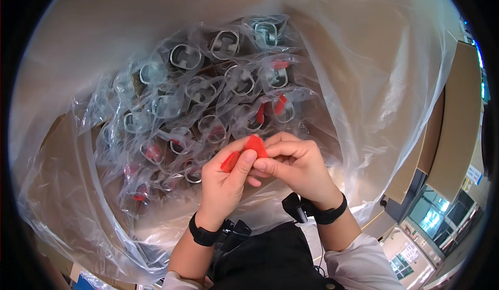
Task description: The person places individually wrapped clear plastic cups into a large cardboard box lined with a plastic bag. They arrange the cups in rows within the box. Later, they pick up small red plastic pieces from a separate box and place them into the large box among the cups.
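Both my hands meet over a large carton lined with clear plastic. Between the thumb and fingers of my left hand [222,179] is a thin red strip [254,145]. Another red piece, perhaps its other end, shows beside my left thumb. My right hand [304,166] is closed too, its thumb and fingertips pinching the strip's right edge. Below lie several metal pistons [226,42] in clear plastic bags, set in rows with cardboard between some of them. A loose-looking red strip [280,104] lies on the bags beyond my hands, with other red pieces around it.
The clear plastic liner [387,87] drapes in folds over the carton's sides. Cardboard flaps [457,118] stand at the right. Past them, lower right, are a window-like bright panel and papers. Each wrist wears a black band with a small black device.
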A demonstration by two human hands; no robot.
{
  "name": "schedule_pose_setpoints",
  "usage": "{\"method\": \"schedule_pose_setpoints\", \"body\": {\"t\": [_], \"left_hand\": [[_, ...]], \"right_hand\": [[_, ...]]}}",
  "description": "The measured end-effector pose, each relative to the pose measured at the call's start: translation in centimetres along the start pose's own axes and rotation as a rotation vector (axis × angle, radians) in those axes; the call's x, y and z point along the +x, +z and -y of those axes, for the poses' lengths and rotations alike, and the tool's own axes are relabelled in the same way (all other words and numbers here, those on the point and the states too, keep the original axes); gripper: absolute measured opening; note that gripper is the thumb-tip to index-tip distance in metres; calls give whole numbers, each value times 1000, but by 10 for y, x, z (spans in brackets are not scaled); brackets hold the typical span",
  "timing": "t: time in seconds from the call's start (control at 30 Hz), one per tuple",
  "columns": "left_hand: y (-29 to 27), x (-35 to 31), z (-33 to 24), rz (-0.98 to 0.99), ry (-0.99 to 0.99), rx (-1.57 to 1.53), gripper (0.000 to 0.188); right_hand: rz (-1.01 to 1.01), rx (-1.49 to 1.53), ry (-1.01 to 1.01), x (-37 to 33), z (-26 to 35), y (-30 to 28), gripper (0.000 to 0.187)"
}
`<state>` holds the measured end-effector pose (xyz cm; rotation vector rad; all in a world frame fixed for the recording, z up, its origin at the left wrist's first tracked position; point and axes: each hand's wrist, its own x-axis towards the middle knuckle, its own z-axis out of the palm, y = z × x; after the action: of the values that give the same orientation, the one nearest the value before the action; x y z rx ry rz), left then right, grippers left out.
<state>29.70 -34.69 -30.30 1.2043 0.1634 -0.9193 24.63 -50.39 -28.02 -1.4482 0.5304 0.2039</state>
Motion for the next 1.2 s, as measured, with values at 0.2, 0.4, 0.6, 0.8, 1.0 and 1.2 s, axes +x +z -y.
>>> {"method": "schedule_pose_setpoints", "body": {"t": [0.2,0.4,0.6,0.8,1.0,1.2], "left_hand": [[-22,-5,6,-168,22,-24,36],[-36,-8,7,22,-43,37,60],[-45,-15,-8,226,-134,13,104],[-54,-7,-9,-84,-127,-63,93],[-62,-12,-2,-103,-109,-33,55],[-57,-9,-1,-144,-93,-60,38]], "right_hand": [[-385,-221,-80,42,18,5,14],[-330,-379,59,44,26,16,18],[303,-222,-236,30,19,36,14],[-77,-566,-586,102,-1,59,18],[-233,-692,-579,93,15,49,27],[-324,-835,33,43,36,-46,13]]}}
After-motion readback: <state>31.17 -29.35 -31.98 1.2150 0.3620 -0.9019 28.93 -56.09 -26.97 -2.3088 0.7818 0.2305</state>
